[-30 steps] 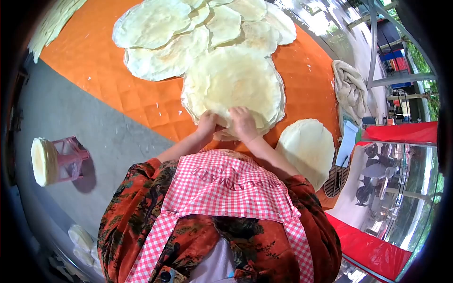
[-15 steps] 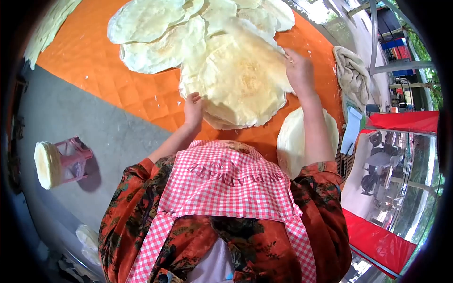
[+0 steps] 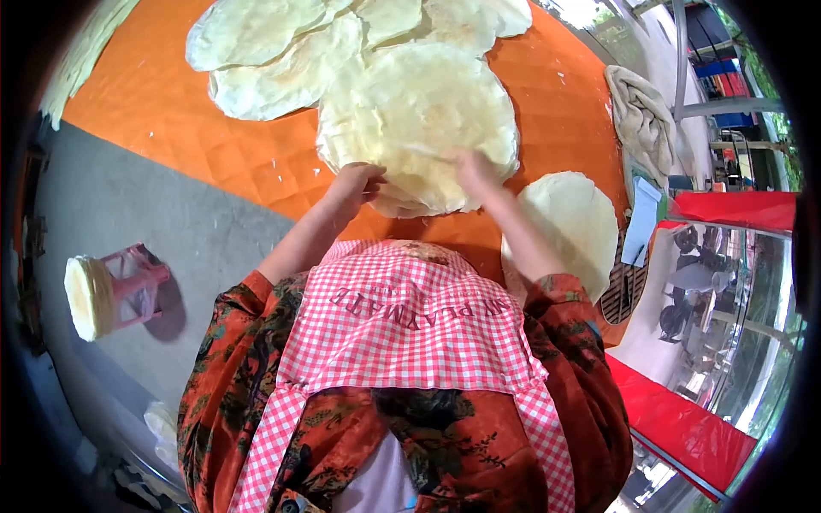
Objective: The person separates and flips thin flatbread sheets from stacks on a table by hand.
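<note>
Flatbread stack: on the orange-covered bench, close to its near edge.
Left hand: at the stack's near-left rim, fingers loosely curled; cannot tell whether they grip it.
Right hand: blurred over the stack; finger opening and hold cannot be told.
Second pile: towards the bench's near right corner.

"What can be found on the right?"
"A crumpled beige cloth towel is laid near the top; below it, a light blue strip is set just above a dark slotted panel. Farther right, a shiny, reflective surface is bordered above and below by bright red sheeting."
"And on the left?"
"A pink plastic stool is seen on a smooth grey floor."
</note>
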Available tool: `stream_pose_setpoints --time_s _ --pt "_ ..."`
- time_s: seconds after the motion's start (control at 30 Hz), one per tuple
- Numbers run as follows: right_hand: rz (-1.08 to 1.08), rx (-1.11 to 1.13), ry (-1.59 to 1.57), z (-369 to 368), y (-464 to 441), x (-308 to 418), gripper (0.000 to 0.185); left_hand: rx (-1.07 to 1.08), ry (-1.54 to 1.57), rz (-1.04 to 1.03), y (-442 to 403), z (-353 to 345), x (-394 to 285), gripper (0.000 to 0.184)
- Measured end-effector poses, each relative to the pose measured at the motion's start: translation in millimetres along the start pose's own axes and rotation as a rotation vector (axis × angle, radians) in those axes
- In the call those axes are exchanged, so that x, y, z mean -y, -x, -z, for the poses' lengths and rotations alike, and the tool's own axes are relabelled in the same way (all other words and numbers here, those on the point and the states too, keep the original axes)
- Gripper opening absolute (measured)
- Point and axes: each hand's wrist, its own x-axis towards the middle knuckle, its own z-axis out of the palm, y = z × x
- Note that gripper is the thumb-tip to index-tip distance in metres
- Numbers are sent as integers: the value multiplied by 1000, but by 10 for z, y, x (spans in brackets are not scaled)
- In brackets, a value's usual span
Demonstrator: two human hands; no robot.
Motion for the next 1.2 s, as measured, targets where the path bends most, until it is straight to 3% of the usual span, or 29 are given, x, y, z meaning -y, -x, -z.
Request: stream_pose_setpoints --time_s 0.03,0.07,0.17,0.27,0.4,0.53,0.73,0.83,0.87,0.97,1.0,1.2 --pt "50 9 26 164 -230 -161 28 11 45 -17 -13 -38 20 21" --pt "71 -106 -174 446 -273 -74 30 20 91 -29 -13 -80 70 21" --pt "385 -433 -7 1206 15 527 32 90 268 32 83 -181 168 22" --pt "573 -545 131 834 365 560 33 108 371 96 211 -274 231 24" --pt "523 -332 223 -289 527 4 36 140 403 143 358 -419 242 23" --pt "472 -224 252 -288 574 4 42 138 401 173 447 -464 178 21" --pt "584 -274 154 -117 566 -5 36 121 470 32 385 -510 258 13" --pt "213 -55 -26 37 358 -105 38 127 407 102 340 -502 280 17" --pt "219 -113 -108 230 295 -26 40 101 396 109 327 -505 304 16" --pt "640 -588 50 800 311 377 34 48 377 120 332 -499 339 14" --pt "659 -616 105 755 362 365 33 51 379 119 353 -500 339 14" --pt "554 -285 185 -284 567 -255 35 93 408 69 371 -558 318 12"
